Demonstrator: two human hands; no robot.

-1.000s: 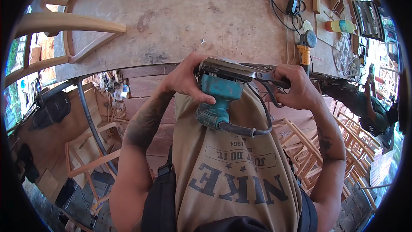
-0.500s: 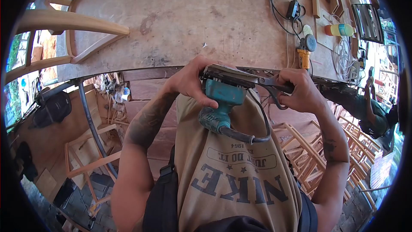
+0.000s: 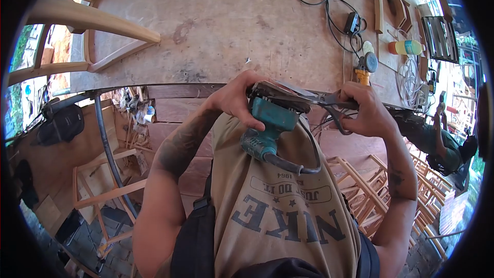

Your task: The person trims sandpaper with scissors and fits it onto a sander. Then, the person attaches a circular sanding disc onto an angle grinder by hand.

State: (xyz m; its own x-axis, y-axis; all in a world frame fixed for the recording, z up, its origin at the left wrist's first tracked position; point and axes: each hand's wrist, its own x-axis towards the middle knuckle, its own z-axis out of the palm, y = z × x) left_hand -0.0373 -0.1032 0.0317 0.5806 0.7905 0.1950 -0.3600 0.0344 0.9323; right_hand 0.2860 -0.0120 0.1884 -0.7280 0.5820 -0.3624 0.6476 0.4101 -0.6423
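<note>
My left hand (image 3: 234, 98) is closed around a teal electric sander (image 3: 274, 115), its pad side turned up and its cord end hanging down against my shirt. A thin sheet that looks like sandpaper (image 3: 290, 88) lies along the sander's pad. In my right hand (image 3: 368, 110) is a pair of dark scissors (image 3: 333, 107), fingers wrapped about the handles. The scissor blades point left and lie along the edge of the sheet and the pad. Whether they are cutting into it I cannot tell.
Ahead is a wooden worktable (image 3: 216, 36). On it are a wooden chair frame (image 3: 98, 20), a black cord with an adapter (image 3: 352, 23), a yellow power tool (image 3: 363, 74) and a bottle (image 3: 406, 47). Stacked wooden frames (image 3: 375, 185) stand at the right, near another person (image 3: 445, 144).
My right hand has shifted slightly right, and the scissor blades now reach further along the sander's pad, with the handles looking wider apart. The sander has moved slightly right and down in view.
</note>
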